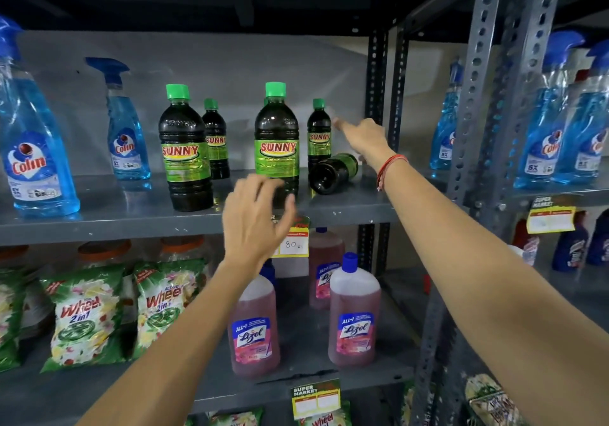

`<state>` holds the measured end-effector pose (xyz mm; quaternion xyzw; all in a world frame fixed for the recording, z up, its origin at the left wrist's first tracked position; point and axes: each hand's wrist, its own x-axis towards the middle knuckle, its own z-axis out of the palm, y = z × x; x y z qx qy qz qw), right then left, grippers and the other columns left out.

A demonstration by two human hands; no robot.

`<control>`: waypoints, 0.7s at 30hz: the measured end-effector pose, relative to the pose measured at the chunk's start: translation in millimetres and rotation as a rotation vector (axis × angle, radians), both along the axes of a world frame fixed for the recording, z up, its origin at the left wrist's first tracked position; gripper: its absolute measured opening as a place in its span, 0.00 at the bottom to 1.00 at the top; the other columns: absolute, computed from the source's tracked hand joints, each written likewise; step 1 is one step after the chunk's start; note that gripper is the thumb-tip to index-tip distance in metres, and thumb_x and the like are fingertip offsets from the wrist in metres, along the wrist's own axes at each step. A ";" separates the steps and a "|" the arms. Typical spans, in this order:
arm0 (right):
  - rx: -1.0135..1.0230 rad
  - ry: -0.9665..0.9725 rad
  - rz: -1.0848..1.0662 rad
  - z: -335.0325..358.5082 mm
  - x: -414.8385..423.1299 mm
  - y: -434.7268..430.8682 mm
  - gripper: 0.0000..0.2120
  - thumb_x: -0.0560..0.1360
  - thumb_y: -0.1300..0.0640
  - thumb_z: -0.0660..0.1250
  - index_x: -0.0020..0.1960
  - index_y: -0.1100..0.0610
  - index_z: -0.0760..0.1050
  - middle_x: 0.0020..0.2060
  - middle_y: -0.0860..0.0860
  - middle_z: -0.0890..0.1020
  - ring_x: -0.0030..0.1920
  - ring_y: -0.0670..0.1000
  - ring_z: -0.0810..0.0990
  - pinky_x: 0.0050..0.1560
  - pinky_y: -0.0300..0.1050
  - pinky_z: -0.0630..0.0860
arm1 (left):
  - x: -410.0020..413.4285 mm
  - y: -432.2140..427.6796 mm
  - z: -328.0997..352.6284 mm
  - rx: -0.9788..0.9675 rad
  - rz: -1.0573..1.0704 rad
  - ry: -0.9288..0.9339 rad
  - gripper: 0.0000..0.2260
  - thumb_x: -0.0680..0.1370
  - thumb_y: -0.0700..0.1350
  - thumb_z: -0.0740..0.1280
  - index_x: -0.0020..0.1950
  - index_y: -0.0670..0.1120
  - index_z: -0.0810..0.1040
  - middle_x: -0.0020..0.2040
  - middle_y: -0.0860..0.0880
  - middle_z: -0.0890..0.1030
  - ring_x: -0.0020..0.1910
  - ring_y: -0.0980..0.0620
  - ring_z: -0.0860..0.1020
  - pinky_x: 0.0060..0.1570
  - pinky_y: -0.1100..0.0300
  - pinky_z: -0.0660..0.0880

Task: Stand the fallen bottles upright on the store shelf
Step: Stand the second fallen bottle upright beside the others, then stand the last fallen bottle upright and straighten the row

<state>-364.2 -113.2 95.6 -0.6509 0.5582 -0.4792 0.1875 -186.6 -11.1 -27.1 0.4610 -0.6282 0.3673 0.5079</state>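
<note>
One dark Sunny bottle (333, 173) lies on its side on the grey shelf (131, 218), its base toward me, at the right end. Several dark Sunny bottles with green caps stand upright: a front-left one (184, 148), one behind it (216, 139), a front-middle one (276, 142) and a small rear one (319, 132). My right hand (365, 137) reaches over the fallen bottle, fingers spread, holding nothing. My left hand (255, 218) hovers open in front of the front-middle bottle's base, covering part of it.
Blue Colin spray bottles (33, 148) (127, 135) stand at the shelf's left. A perforated steel upright (375, 96) bounds the right end; more spray bottles (553, 112) fill the neighbouring bay. Below are pink Lizol bottles (354, 313), Wheel detergent bags (85, 320) and a price tag (291, 244).
</note>
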 end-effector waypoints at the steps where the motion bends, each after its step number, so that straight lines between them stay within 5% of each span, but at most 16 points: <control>1: 0.070 0.048 -0.018 -1.9 -3.6 -5.1 0.39 0.74 0.35 0.60 0.69 0.67 0.65 0.65 0.63 0.73 0.62 0.62 0.75 0.62 0.54 0.73 | -13.7 -3.7 3.3 0.015 -0.032 -0.065 0.15 0.76 0.49 0.61 0.48 0.39 0.79 0.43 0.42 0.79 0.41 0.43 0.76 0.35 0.51 0.73; 4: 0.248 0.086 -0.026 -8.8 -7.8 -14.0 0.43 0.73 0.33 0.60 0.73 0.65 0.60 0.71 0.62 0.67 0.66 0.63 0.72 0.64 0.53 0.72 | -52.8 -17.6 7.7 0.121 0.004 -0.211 0.16 0.74 0.51 0.60 0.46 0.39 0.80 0.41 0.42 0.79 0.39 0.43 0.77 0.32 0.53 0.73; 8: 0.418 -0.262 0.148 -21.9 -4.7 -16.7 0.35 0.74 0.36 0.61 0.70 0.61 0.65 0.65 0.60 0.71 0.61 0.59 0.75 0.42 0.46 0.80 | -75.6 -36.6 2.8 0.253 0.161 -0.180 0.19 0.72 0.53 0.57 0.32 0.40 0.77 0.29 0.42 0.79 0.28 0.42 0.78 0.27 0.57 0.72; 12: 0.428 -0.338 0.161 -35.7 3.9 -30.1 0.32 0.67 0.37 0.71 0.62 0.57 0.73 0.56 0.55 0.80 0.42 0.52 0.80 0.27 0.42 0.78 | -76.6 -47.5 -9.2 0.259 0.207 -0.177 0.21 0.75 0.54 0.55 0.32 0.41 0.76 0.28 0.42 0.79 0.29 0.42 0.78 0.29 0.56 0.72; 17: 0.471 -0.378 0.174 -33.7 4.7 -33.6 0.22 0.69 0.47 0.72 0.58 0.58 0.74 0.50 0.56 0.80 0.38 0.53 0.78 0.28 0.46 0.76 | -74.0 -52.5 -17.2 0.210 0.243 -0.223 0.22 0.77 0.55 0.55 0.36 0.41 0.77 0.32 0.43 0.81 0.32 0.44 0.79 0.32 0.56 0.72; 21: 0.547 -0.398 0.237 -31.1 -3.2 -27.1 0.13 0.74 0.49 0.68 0.45 0.58 0.72 0.37 0.55 0.78 0.35 0.53 0.77 0.23 0.44 0.78 | -74.4 -52.8 -18.4 0.187 0.260 -0.224 0.22 0.76 0.55 0.56 0.36 0.40 0.78 0.32 0.43 0.81 0.32 0.44 0.79 0.32 0.56 0.72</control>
